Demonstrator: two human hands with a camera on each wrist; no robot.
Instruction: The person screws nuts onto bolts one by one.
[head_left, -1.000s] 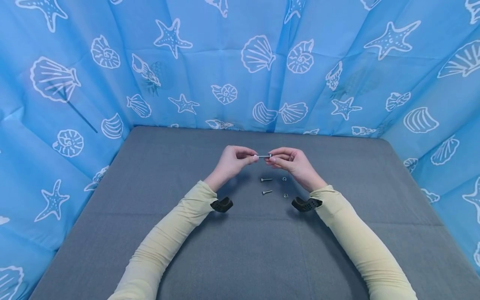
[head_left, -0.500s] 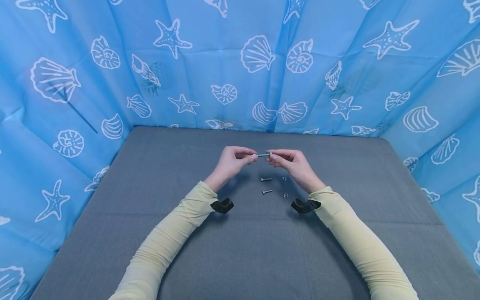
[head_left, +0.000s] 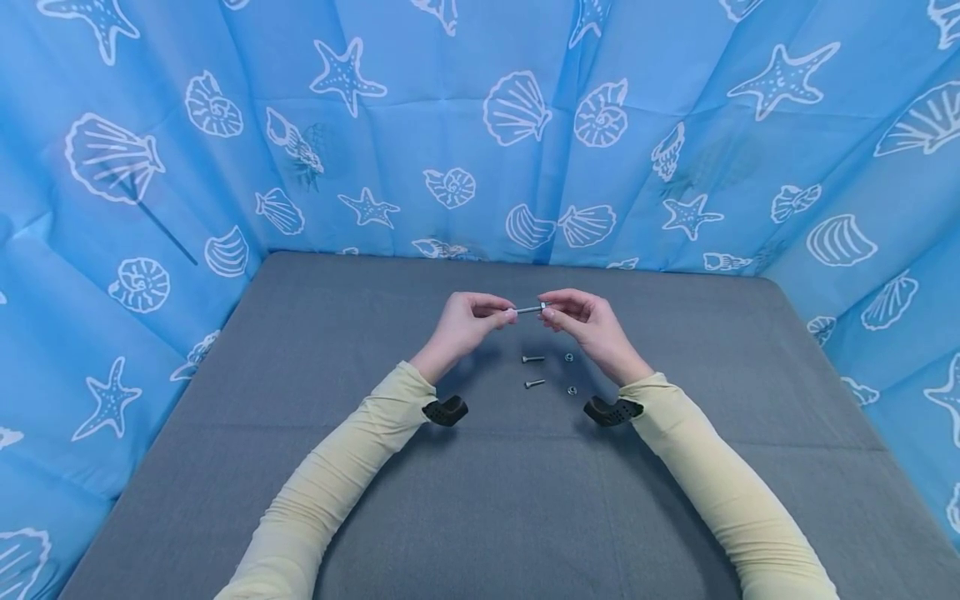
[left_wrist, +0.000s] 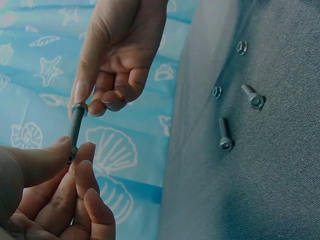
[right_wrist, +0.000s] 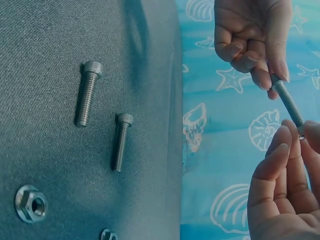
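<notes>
The metal bolt is held up above the table, lying almost crosswise in front of me. My left hand pinches its socket head between thumb and fingers. At the bolt's other end, my right hand pinches a nut against the tip; I cannot tell how far the threads have met. The fingers of both my hands are bent in, the spare ones curled loosely beside the bolt.

Lower than the held bolt and nearer to me, a second bolt lies on its side, and a third bolt lies closer to me again, both with their heads toward my left. To the right of these, and also on my side of the held bolt, are two flanged nuts, a farther nut and a nearer nut.

All four rest on the grey table beneath the held bolt. Beyond the held bolt hangs a blue curtain printed with white shells and starfish.
</notes>
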